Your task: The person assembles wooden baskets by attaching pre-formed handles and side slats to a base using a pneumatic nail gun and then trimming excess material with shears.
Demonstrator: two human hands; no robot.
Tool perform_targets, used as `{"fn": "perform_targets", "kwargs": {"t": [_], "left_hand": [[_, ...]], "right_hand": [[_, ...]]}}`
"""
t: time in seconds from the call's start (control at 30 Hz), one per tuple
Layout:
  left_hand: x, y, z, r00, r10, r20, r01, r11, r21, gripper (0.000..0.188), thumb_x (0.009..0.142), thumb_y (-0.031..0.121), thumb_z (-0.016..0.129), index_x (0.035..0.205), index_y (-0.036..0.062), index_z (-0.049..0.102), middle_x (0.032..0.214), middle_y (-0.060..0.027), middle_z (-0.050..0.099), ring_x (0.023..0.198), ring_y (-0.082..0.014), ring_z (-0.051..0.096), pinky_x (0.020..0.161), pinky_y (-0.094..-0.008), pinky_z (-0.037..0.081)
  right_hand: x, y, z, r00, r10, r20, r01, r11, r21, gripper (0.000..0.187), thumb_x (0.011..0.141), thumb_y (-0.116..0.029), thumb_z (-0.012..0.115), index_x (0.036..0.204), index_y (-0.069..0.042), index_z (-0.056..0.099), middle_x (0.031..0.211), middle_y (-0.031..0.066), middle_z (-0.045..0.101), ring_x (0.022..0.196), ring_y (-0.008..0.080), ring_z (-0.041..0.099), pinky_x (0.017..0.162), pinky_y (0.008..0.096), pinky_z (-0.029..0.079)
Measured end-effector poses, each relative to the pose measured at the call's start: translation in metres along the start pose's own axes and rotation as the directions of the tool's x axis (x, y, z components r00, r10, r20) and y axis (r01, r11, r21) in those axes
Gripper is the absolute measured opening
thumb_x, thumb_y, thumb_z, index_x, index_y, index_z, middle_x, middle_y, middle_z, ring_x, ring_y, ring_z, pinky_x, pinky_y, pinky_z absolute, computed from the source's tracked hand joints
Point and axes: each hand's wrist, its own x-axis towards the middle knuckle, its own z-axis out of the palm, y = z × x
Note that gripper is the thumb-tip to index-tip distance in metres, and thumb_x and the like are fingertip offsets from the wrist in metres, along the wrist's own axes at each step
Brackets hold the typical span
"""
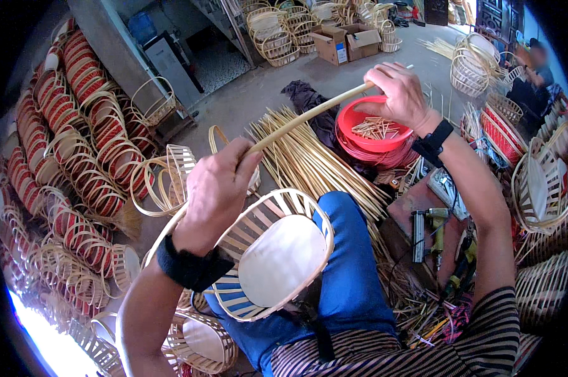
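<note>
A long pale bamboo strip (315, 112) stretches between my hands, slanting up to the right above my knees. My left hand (216, 188) is closed around its lower part, and the strip runs on behind my wrist. Farther out, my right hand (397, 94) grips the strip near its far end, whose tip sticks out past the fingers. On my lap rests an oval woven basket (325, 251) with slatted sides and a pale flat base; no handle shows on it. Beyond my knees lies a bundle of loose bamboo strips (322, 166).
A red basin (347, 122) holding short sticks stands under my right hand. Right of my knees are a yellow-green power tool (438, 232) and scraps. Stacked red-and-tan baskets (76, 144) fill the left. Cardboard boxes (332, 45) stand at the back; a person (534, 75) sits far right.
</note>
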Motion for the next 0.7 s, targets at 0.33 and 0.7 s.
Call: {"fn": "perform_targets", "kwargs": {"t": [0.33, 0.7], "left_hand": [[-0.002, -0.001, -0.006, 0.981, 0.055, -0.185, -0.052, 0.998, 0.019, 0.021, 0.078, 0.026, 0.052, 0.079, 0.0059, 0.057, 0.055, -0.0104, 0.052, 0.048, -0.0212, 0.052, 0.047, -0.0309, 0.038], [-0.029, -0.022, -0.034, 0.986, 0.002, -0.168, 0.043, 0.964, 0.262, 0.013, 0.073, 0.017, 0.056, 0.082, 0.0081, 0.058, 0.066, -0.0050, 0.055, 0.056, -0.0164, 0.053, 0.051, -0.0261, 0.041]], "right_hand": [[-0.039, -0.084, 0.080, 0.720, 0.691, -0.061, -0.621, 0.681, 0.388, 0.046, 0.074, -0.043, 0.055, 0.052, -0.006, 0.039, 0.043, 0.0060, 0.031, 0.040, 0.0167, 0.034, 0.038, 0.0310, 0.026], [-0.068, -0.133, 0.101, 0.548, 0.486, 0.680, -0.572, -0.375, 0.729, 0.037, 0.072, -0.043, 0.059, 0.057, -0.012, 0.044, 0.050, -0.0080, 0.033, 0.046, 0.0030, 0.028, 0.044, 0.0177, 0.021]]}}
